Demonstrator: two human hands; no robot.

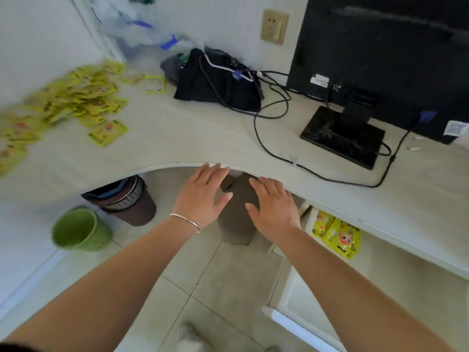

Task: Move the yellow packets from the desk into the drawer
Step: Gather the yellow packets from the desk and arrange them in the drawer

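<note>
Several yellow packets lie scattered on the left part of the pale desk, blurred towards the left edge. One packet lies apart, nearest the desk's curved front. The white drawer stands pulled out under the desk at the right, with a few yellow packets lying in it. My left hand and my right hand hover side by side in front of the desk's curved edge, palms down, fingers apart, holding nothing. A silver bangle sits on my left wrist.
A black monitor on its stand fills the right back, with cables trailing over the desk. A black bag lies at the back centre. On the floor stand a green bin, a brown bin and a grey stool.
</note>
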